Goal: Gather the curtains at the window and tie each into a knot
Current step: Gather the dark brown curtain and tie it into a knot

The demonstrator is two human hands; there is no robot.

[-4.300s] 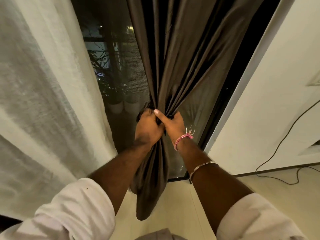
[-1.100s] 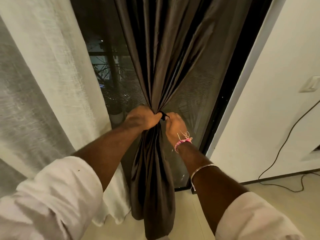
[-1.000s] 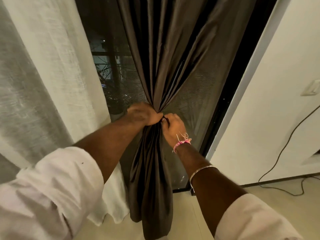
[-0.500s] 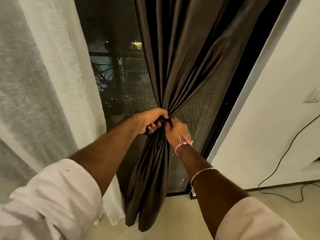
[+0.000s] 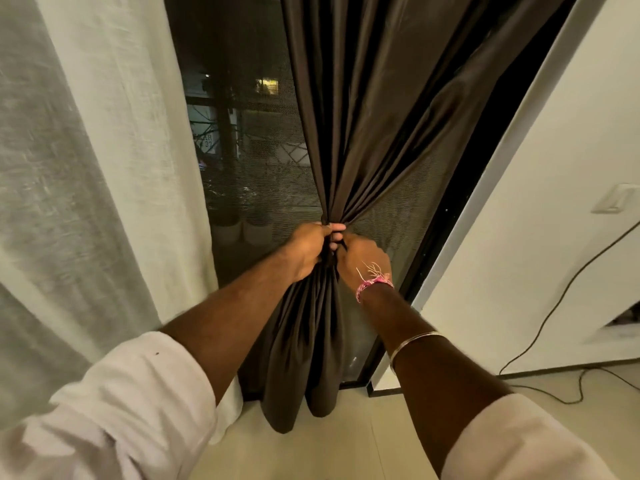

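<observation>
A dark brown curtain (image 5: 374,109) hangs in front of the window (image 5: 242,140) and is bunched into a narrow neck at mid height. My left hand (image 5: 306,251) grips that neck from the left, fingers wrapped round the fabric. Beside it, my right hand (image 5: 363,258) holds the same gathered spot from the right; its fingers are hidden behind the cloth. Below both hands the curtain's tail (image 5: 304,358) hangs loose down to the floor. A white sheer curtain (image 5: 86,168) hangs ungathered on the left.
A white wall (image 5: 554,202) stands to the right with a switch plate (image 5: 613,199) and a black cable (image 5: 561,296) running down onto the pale floor (image 5: 346,452). The window's dark frame (image 5: 446,237) runs diagonally beside the brown curtain.
Both hands stay clamped on the brown curtain's gathered neck, shifting slightly along it. My left hand's grip has rolled over the fabric, and the hanging tail has swung a little.
</observation>
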